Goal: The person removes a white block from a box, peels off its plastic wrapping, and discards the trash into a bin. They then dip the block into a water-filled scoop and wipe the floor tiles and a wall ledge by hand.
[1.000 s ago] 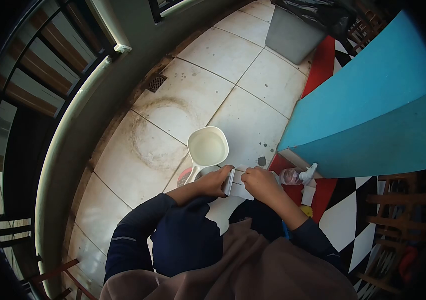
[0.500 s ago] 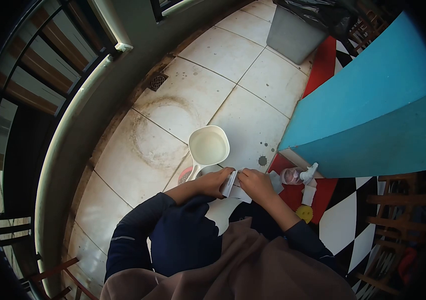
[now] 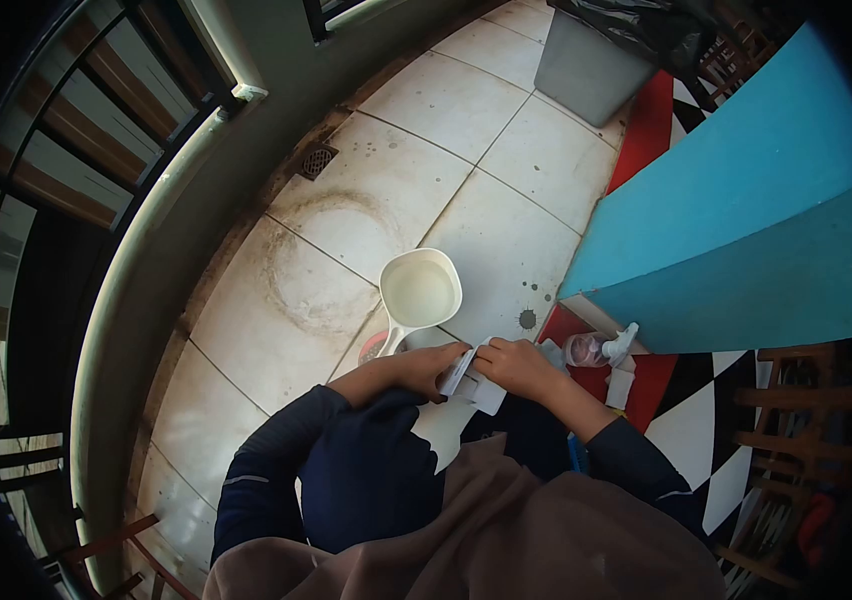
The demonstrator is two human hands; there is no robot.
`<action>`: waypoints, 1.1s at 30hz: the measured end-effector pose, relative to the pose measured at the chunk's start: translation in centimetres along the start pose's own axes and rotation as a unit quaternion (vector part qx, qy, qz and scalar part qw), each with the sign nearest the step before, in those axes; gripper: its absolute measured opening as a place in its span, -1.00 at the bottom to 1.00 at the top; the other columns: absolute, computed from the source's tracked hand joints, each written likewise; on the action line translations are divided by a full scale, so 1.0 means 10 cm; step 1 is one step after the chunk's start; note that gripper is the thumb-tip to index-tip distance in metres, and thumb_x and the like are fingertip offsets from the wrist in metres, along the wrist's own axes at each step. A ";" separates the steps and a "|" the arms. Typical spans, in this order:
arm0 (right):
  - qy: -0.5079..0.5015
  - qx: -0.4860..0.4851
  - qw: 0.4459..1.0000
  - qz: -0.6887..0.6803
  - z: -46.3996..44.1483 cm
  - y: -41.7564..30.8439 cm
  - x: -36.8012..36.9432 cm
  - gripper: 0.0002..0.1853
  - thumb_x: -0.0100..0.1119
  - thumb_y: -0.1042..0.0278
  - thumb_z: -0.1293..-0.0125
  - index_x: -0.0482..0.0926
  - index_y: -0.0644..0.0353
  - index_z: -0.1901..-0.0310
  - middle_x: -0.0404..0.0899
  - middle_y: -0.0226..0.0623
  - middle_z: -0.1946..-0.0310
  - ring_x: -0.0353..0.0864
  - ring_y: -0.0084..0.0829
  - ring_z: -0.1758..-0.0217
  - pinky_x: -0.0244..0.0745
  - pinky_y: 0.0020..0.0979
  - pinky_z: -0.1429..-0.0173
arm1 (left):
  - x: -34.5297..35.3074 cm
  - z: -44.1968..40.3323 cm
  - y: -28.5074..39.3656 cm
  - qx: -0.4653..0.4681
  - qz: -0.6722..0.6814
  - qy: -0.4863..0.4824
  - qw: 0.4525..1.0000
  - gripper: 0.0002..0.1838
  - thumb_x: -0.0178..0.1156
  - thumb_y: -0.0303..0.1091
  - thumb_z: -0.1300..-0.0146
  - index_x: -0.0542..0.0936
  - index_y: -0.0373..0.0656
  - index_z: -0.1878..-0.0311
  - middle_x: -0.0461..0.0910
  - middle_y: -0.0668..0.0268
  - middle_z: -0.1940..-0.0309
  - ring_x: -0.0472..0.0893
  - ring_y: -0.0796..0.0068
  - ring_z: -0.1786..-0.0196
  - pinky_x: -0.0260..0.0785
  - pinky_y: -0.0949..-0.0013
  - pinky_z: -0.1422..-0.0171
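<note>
The white box-like piece ran obliquely: its raised long edge, beside the left hand, slanted with one end toward the wearer and the other away, aimed just right of the water dipper. The fingers hid part of it, so its full long axis could not be told. Compared with a second earlier, that edge leaned more toward the slant of the wearer's left forearm, and the right hand had drawn in closer to the left. The yellow scrubber, well to the right of the dipper on the wearer's side, had become mostly covered by the right sleeve, though it showed plainly half a second before. The piece sat between the two hands, on the wearer's side of the dipper and slightly to its right. The left hand gripped its left side, while the right hand's fingers pinched its far part.
</note>
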State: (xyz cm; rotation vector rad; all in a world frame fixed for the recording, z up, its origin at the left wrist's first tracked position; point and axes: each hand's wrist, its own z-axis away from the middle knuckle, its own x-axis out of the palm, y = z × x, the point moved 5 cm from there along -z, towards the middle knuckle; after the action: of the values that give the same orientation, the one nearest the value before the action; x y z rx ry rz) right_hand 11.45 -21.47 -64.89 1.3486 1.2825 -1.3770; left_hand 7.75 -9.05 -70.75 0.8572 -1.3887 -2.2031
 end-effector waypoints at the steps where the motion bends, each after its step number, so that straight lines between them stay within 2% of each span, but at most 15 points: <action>1: -0.003 -0.001 1.000 0.004 0.00 0.00 0.01 -0.91 0.11 0.41 0.00 0.53 0.08 0.40 0.47 -0.50 0.43 0.51 -0.50 0.32 0.51 -0.48 0.46 | 0.01 0.00 0.01 -0.012 0.010 -0.011 1.000 -0.02 0.43 -0.42 0.34 0.11 -0.24 -0.24 0.36 0.03 0.02 0.51 0.09 0.08 0.39 0.26 0.01; 8: -0.035 -0.046 0.998 -0.005 0.02 -0.04 0.15 -0.91 0.07 0.40 -0.03 0.51 0.13 0.39 0.48 -0.43 0.45 0.53 -0.47 0.35 0.51 -0.46 0.48 | 0.03 0.04 0.00 -0.003 -0.012 -0.009 1.000 -0.02 0.44 -0.43 0.32 0.12 -0.24 -0.25 0.38 0.02 0.01 0.52 0.12 0.08 0.39 0.25 0.01; 10: -0.057 -0.039 0.998 -0.001 0.03 -0.06 0.24 -0.91 0.06 0.41 -0.04 0.50 0.14 0.37 0.48 -0.41 0.45 0.54 -0.45 0.38 0.51 -0.43 0.48 | 0.05 0.03 -0.03 0.015 -0.040 -0.014 0.999 0.01 0.46 -0.43 0.26 0.07 -0.23 -0.28 0.40 0.01 0.03 0.56 0.18 0.18 0.43 0.26 0.08; 14: -0.070 -0.004 0.998 0.004 0.02 -0.08 0.28 -0.89 0.08 0.42 -0.04 0.48 0.17 0.35 0.49 -0.37 0.44 0.56 -0.42 0.42 0.51 -0.40 0.48 | 0.06 0.03 -0.11 0.038 -0.055 0.007 0.998 -0.01 0.45 -0.42 0.25 0.07 -0.23 -0.28 0.39 -0.02 0.02 0.55 0.15 0.14 0.42 0.24 0.05; 16: -0.008 0.036 0.999 -0.026 0.02 -0.03 0.21 -0.90 0.09 0.39 -0.07 0.46 0.18 0.36 0.49 -0.37 0.45 0.56 -0.39 0.37 0.51 -0.37 0.40 | 0.03 0.04 -0.11 0.054 -0.069 0.033 0.996 -0.02 0.44 -0.41 0.23 0.07 -0.23 -0.28 0.40 -0.02 0.02 0.55 0.14 0.13 0.41 0.22 0.03; 19: 0.057 0.160 0.973 -0.154 0.03 0.11 -0.08 -0.81 0.11 0.28 -0.15 0.45 0.19 0.29 0.50 -0.36 0.38 0.53 -0.37 0.22 0.46 -0.33 0.19 | -0.02 0.05 -0.10 -0.058 0.040 -0.010 0.997 0.02 0.42 -0.46 0.25 0.02 -0.19 -0.30 0.32 0.05 -0.09 0.51 0.20 0.01 0.37 0.26 -0.08; 20: 0.073 0.209 0.952 -0.209 0.06 0.17 -0.17 -0.77 0.12 0.22 -0.18 0.45 0.20 0.25 0.50 -0.35 0.33 0.52 -0.37 0.16 0.43 -0.32 0.11 | -0.08 0.09 -0.01 -0.016 0.070 0.026 0.997 0.00 0.41 -0.46 0.22 0.03 -0.19 -0.30 0.34 0.08 -0.07 0.51 0.25 0.02 0.37 0.28 -0.09; 22: 0.224 0.319 0.844 -0.368 0.27 0.34 -0.20 -0.67 0.08 0.09 -0.25 0.44 0.17 0.13 0.48 -0.31 0.18 0.44 -0.39 0.05 0.35 -0.30 0.00 | -0.19 0.19 0.15 0.070 0.126 0.099 0.985 -0.05 0.38 -0.48 0.17 0.05 -0.19 -0.31 0.40 0.14 -0.03 0.51 0.34 0.02 0.37 0.30 -0.09; 23: 0.293 0.366 0.766 -0.439 0.43 0.42 -0.17 -0.62 0.07 0.02 -0.29 0.43 0.15 0.06 0.47 -0.30 0.11 0.41 -0.40 -0.01 0.30 -0.29 -0.05 | -0.24 0.22 0.18 0.057 0.165 0.092 0.980 -0.10 0.37 -0.48 0.14 0.09 -0.19 -0.29 0.43 0.17 0.00 0.51 0.36 0.02 0.36 0.31 -0.10; 24: 0.294 0.365 0.721 -0.510 0.55 0.48 -0.07 -0.44 0.02 -0.12 -0.31 0.28 0.09 -0.17 0.36 -0.23 -0.08 0.32 -0.37 -0.15 0.24 -0.26 -0.16 | -0.31 0.25 0.21 0.043 0.204 0.084 0.974 -0.14 0.36 -0.48 0.12 0.13 -0.20 -0.28 0.46 0.19 0.03 0.51 0.39 0.02 0.36 0.32 -0.11; 25: 0.269 0.397 0.664 -0.574 0.58 0.45 -0.02 -0.40 0.02 -0.14 -0.30 0.23 0.09 -0.21 0.35 -0.22 -0.10 0.29 -0.34 -0.19 0.23 -0.23 -0.19 | -0.40 0.28 0.33 0.030 0.242 0.075 0.967 -0.19 0.35 -0.48 0.09 0.17 -0.20 -0.27 0.49 0.21 0.06 0.50 0.41 0.02 0.36 0.34 -0.11; 27: 0.210 0.450 0.533 -0.685 0.62 0.31 0.08 -0.33 0.00 -0.18 -0.30 0.13 0.08 -0.28 0.31 -0.19 -0.14 0.23 -0.28 -0.27 0.20 -0.18 -0.24 | -0.62 0.42 0.64 0.010 0.243 0.124 0.962 -0.43 0.38 -0.44 0.04 0.42 -0.25 -0.09 0.56 0.17 0.11 0.52 0.39 -0.01 0.37 0.35 -0.13; 28: 0.162 0.391 0.499 -0.756 0.56 0.20 0.11 -0.20 -0.07 -0.30 -0.26 -0.04 0.00 -0.36 0.24 -0.15 -0.23 0.28 -0.21 -0.26 0.18 -0.02 -0.27 | -0.69 0.45 0.78 0.023 0.226 0.127 0.965 -0.37 0.40 -0.41 0.05 0.39 -0.24 -0.13 0.55 0.17 0.08 0.51 0.38 -0.01 0.37 0.34 -0.13; 31: 0.172 0.175 0.348 -0.905 0.22 -0.15 -0.15 -0.15 -0.07 -0.37 -0.20 0.00 0.01 -0.36 0.23 -0.16 -0.27 0.27 -0.15 -0.30 0.23 0.03 -0.26 | -0.79 0.57 1.22 0.037 0.174 0.114 0.977 -0.25 0.41 -0.36 0.05 0.30 -0.22 -0.24 0.49 0.11 -0.04 0.47 0.35 -0.10 0.34 0.32 -0.17; 33: 0.222 0.177 0.283 -0.916 0.11 -0.18 -0.12 -0.18 -0.04 -0.38 -0.18 0.13 0.02 -0.32 0.32 -0.24 -0.23 0.34 -0.22 -0.27 0.30 -0.05 -0.25 | -0.76 0.69 1.39 0.056 0.116 0.116 0.985 -0.18 0.40 -0.36 0.05 0.23 -0.20 -0.30 0.41 0.07 -0.14 0.41 0.34 -0.19 0.31 0.32 -0.21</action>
State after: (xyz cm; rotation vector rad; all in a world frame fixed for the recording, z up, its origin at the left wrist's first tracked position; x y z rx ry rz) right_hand 9.60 -22.39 -63.61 -0.6647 3.4218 -2.7011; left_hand 8.74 -5.74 -53.83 0.9073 -1.4289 -1.8048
